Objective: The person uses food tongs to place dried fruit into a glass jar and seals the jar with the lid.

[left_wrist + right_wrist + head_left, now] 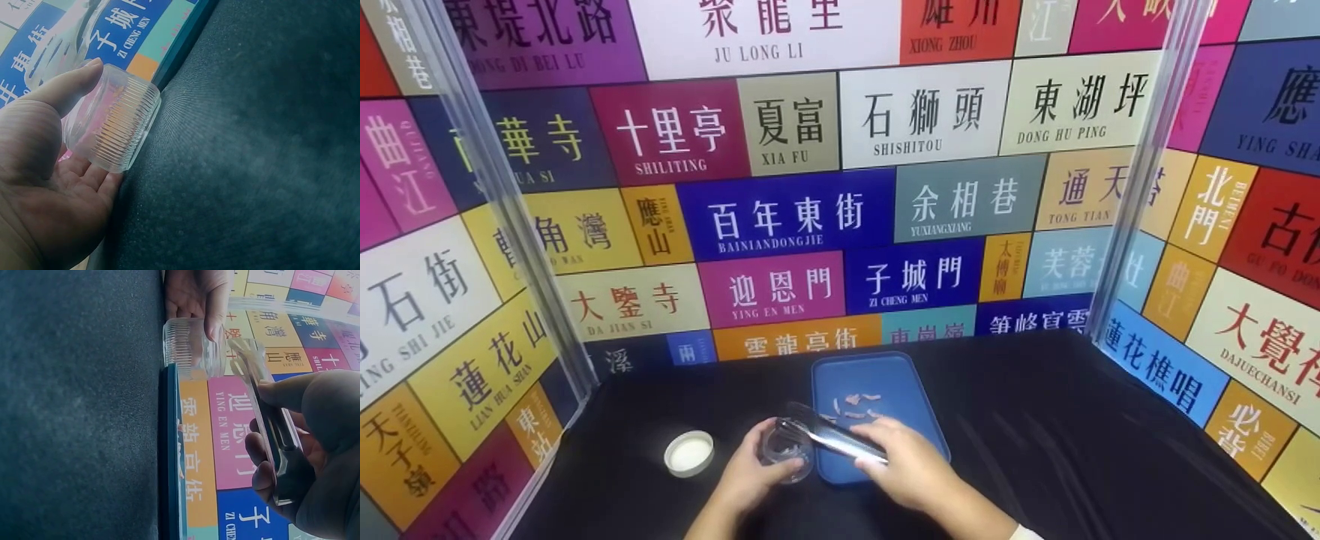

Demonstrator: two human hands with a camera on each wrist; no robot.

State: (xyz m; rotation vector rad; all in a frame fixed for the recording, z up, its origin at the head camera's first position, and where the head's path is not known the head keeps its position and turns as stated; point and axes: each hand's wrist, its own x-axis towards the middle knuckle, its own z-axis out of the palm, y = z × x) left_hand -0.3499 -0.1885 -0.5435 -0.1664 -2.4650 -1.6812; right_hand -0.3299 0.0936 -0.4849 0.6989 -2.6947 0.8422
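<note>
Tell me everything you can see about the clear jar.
The jar is short, round and see-through, glass or clear plastic by its look, with fine vertical ribs around its lower part and a smoother upper part. It stands roughly upright, uncovered, beside the left edge of the blue tray. The person's left grip holds it, thumb on one side, fingers on the other. The tongs' tips are at its mouth; contact is unclear, as are its contents.

Both forearms point(976, 517) angle inward. The left hand point(751, 466) grips, thumb point(79, 84) opposite fingers point(94, 176); the right hand point(911, 463), just beside it, grips with curled fingers point(263, 475).
</note>
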